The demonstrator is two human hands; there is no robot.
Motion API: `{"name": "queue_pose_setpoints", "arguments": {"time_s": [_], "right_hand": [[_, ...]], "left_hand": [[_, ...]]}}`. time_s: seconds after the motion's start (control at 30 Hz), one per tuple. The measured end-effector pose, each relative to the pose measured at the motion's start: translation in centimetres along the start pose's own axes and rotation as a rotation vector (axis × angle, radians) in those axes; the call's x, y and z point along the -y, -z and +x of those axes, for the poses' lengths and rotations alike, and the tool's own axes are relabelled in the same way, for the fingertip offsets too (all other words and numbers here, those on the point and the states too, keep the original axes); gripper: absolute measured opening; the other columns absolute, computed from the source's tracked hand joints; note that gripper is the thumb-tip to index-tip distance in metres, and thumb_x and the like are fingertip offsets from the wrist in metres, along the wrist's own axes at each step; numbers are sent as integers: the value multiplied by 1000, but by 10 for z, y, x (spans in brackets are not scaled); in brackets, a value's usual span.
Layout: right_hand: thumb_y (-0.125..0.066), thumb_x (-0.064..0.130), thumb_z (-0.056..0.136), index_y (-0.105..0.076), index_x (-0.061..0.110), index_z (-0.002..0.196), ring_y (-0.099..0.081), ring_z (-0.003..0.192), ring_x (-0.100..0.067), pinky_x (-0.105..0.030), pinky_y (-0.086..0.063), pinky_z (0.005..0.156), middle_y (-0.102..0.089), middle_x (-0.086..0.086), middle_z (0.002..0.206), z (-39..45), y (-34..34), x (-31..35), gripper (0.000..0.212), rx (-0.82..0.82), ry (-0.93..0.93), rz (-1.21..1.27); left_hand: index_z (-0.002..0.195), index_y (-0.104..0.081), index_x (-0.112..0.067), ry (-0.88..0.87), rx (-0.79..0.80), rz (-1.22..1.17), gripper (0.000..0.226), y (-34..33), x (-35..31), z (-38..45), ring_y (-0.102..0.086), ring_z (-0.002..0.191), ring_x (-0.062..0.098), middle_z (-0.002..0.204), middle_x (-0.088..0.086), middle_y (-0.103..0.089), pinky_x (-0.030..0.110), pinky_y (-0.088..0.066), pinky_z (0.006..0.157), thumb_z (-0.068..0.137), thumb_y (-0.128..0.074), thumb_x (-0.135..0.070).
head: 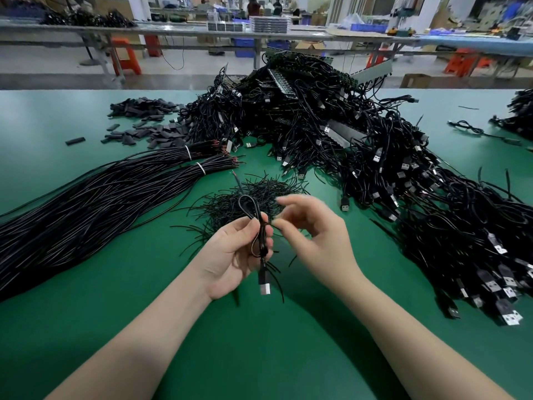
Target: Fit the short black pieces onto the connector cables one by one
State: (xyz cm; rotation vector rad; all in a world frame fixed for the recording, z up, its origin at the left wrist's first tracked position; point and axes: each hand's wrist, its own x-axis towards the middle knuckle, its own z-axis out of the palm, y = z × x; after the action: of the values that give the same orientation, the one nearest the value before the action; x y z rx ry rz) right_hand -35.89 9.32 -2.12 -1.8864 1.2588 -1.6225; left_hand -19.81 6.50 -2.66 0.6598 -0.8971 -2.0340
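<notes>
The left hand (233,255) is closed around a folded connector cable (261,241). Its thumb and fingers curl round the bundle, a loop of the cable stands up above the fingers, and the USB plug (264,285) hangs down below the palm. The right hand (314,235) is just beside it, to the right, with the thumb and forefinger brought together next to the cable; the picture is blurred there, so I cannot tell if they pinch anything. The other fingers are loosely curled.

The short black pieces (150,131) lie in a heap far back on the left of the green surface (259,356), well apart from both hands. Directly behind the hands lies a small pile of thin black wire offcuts (253,194). Tied bundles of long black wires (95,194) stretch across the left, and a big heap of USB cables (389,168) fills the right.
</notes>
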Motion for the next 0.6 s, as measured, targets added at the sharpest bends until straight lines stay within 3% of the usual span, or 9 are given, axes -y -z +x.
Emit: {"name": "queue_pose_setpoints", "arguments": {"time_s": [0.07, 0.13, 0.23, 0.33, 0.47, 0.6], "right_hand": [[-73, 20, 85, -70, 19, 100, -64, 68, -10, -21, -51, 65, -71, -3, 77, 7, 6, 7, 16, 50, -376, 275], [-74, 41, 76, -75, 20, 82, -63, 62, -10, -20, -50, 57, -71, -3, 71, 11, 12, 10, 22, 175, -583, 329], [-75, 49, 66, -76, 20, 70, -62, 62, -8, -19, -49, 57, -70, 0, 71, 10, 13, 12, 29, 281, -649, 313], [-78, 48, 64, -77, 20, 70, -61, 66, -7, -17, -48, 58, -71, 1, 73, 11, 14, 15, 29, 320, -681, 340], [-78, 39, 66, -78, 19, 74, -63, 68, -6, -16, -48, 59, -72, -2, 76, 15, 20, 17, 22, 386, -735, 395], [-76, 33, 64, -75, 12, 69, -59, 58, -6, -14, -49, 53, -70, -3, 70, 16, 25, 19, 22, 423, -879, 436]], "left_hand": [[74, -79, -20, -18, -2, -14, 20, 2, 0, 0, -66, 59, 10, 71, 0, -69, 22, -56, 55, 79, -59, -17], [75, -79, -19, -36, 8, 4, 19, 4, 0, 0, -66, 60, 10, 71, 0, -69, 23, -57, 57, 79, -60, -17], [76, -79, -18, -31, 46, 71, 6, 4, 1, -1, -67, 60, 10, 70, 1, -70, 23, -57, 59, 75, -74, -21], [78, -78, -18, -28, 86, 130, 35, 7, 3, 0, -67, 63, 11, 73, 2, -70, 23, -58, 62, 52, -95, -36], [81, -79, -18, -50, 98, 191, 46, 6, 5, 1, -69, 65, 13, 74, 4, -72, 24, -58, 63, 46, -96, -43], [86, -80, -20, -74, 82, 239, 50, 5, 7, 1, -69, 65, 12, 76, 3, -73, 23, -58, 64, 47, -95, -47]]}}
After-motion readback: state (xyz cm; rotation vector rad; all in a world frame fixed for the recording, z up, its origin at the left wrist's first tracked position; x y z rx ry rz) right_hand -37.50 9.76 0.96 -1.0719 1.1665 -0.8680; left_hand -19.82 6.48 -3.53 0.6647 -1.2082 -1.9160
